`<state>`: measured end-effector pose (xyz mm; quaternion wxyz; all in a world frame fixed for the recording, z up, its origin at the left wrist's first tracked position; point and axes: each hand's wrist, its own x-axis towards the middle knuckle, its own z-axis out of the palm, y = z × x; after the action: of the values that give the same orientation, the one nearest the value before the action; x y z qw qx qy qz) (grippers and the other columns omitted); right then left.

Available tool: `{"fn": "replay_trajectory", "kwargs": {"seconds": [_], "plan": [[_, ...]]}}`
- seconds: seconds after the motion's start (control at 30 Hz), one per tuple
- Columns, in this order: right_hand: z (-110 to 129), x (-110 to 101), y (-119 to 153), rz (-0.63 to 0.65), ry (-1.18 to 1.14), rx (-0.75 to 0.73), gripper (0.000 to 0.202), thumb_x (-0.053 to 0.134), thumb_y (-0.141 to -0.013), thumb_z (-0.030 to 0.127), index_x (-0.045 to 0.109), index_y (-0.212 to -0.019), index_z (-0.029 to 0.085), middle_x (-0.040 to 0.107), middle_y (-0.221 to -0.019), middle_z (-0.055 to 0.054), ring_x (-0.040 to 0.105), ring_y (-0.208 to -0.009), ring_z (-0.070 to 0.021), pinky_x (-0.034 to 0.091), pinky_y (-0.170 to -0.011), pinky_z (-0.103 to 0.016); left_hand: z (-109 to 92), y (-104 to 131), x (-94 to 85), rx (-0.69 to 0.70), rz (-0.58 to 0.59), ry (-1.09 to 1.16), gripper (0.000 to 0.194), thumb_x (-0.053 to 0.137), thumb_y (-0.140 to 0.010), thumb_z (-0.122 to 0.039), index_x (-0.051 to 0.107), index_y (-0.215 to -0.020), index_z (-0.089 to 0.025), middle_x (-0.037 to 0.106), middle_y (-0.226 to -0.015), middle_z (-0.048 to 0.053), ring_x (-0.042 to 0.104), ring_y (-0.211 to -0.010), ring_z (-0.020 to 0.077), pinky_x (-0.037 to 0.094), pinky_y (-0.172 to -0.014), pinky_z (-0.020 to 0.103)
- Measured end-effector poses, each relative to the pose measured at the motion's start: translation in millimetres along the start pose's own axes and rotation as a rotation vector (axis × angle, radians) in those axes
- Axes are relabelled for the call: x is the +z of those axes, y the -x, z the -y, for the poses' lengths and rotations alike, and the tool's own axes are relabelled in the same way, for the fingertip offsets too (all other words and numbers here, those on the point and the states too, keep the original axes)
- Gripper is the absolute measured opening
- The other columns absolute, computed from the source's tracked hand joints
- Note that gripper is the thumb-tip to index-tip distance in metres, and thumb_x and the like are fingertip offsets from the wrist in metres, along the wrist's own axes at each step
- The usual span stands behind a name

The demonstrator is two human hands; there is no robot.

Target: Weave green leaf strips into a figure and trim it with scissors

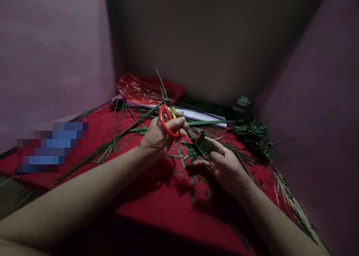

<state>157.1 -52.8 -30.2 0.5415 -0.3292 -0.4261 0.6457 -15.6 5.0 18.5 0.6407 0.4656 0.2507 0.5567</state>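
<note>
My left hand (160, 135) is closed round the red-handled scissors (169, 126), whose blades point up and away. A green strip (161, 80) rises beside the blades, and a yellow part shows at the pivot. To the right, my right hand (224, 164) has its fingers closed on a dark green woven leaf piece (199, 148) with pointed tips. A stem runs from this piece up toward my left fingers. Cut green bits (193, 185) lie on the red cloth (168, 211) below.
Long green strips (98, 151) spread across the left. A red plastic bag (140, 89) and a white roll (202, 117) lie at the back. At the right are a bottle (242, 103), a leafy pile (254, 136) and pale stalks (293, 203). Pink walls flank both sides.
</note>
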Motion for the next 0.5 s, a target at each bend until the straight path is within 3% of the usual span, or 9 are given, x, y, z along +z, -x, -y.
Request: {"fn": "replay_trajectory", "kwargs": {"seconds": [0.1, 0.27, 0.4, 0.5], "plan": [[-1.4, 5.4, 0.4, -0.073, -0.094, -0.005, 0.040, 0.073, -0.060, 0.020, 0.057, -0.098, 0.018, 0.066, -0.076, -0.003, 0.064, -0.058, -0.0171, 0.053, -0.058, -0.033, 3.0, 3.9, 4.4, 0.040, 0.026, -0.024, 0.016, 0.060, -0.073, -0.017, 0.053, -0.087, -0.013, 0.060, -0.066, -0.001, 0.056, -0.049, 0.0054, 0.042, -0.046, 0.015], [2.0, 12.1, -0.3, -0.265, -0.153, -0.012, 0.036, 0.075, -0.054, 0.012, 0.058, -0.086, 0.016, 0.067, -0.069, 0.000, 0.062, -0.058, -0.0125, 0.051, -0.055, -0.025, 6.5, 5.7, 6.3, 0.064, 0.021, -0.255, 0.019, 0.059, -0.073, -0.022, 0.051, -0.088, -0.015, 0.063, -0.074, 0.001, 0.060, -0.057, 0.0091, 0.046, -0.053, 0.019], [7.6, 0.9, -6.8, -0.373, -0.171, -0.107, 0.030, 0.074, -0.054, 0.012, 0.056, -0.078, 0.016, 0.064, -0.064, 0.002, 0.059, -0.054, -0.0106, 0.050, -0.052, -0.023, 3.2, 0.8, -2.5, -0.049, 0.031, -0.672, 0.016, 0.055, -0.073, -0.022, 0.048, -0.086, -0.015, 0.062, -0.069, 0.002, 0.058, -0.050, 0.0114, 0.043, -0.045, 0.022], [12.8, -12.3, -12.5, -0.411, -0.165, -0.148, 0.029, 0.073, -0.054, 0.011, 0.055, -0.076, 0.015, 0.062, -0.062, 0.003, 0.058, -0.052, -0.0103, 0.050, -0.051, -0.024, 1.2, -1.1, -9.1, 0.077, 0.146, -1.157, 0.012, 0.052, -0.071, -0.020, 0.046, -0.082, -0.016, 0.059, -0.068, 0.002, 0.055, -0.053, 0.0121, 0.041, -0.048, 0.024]]}}
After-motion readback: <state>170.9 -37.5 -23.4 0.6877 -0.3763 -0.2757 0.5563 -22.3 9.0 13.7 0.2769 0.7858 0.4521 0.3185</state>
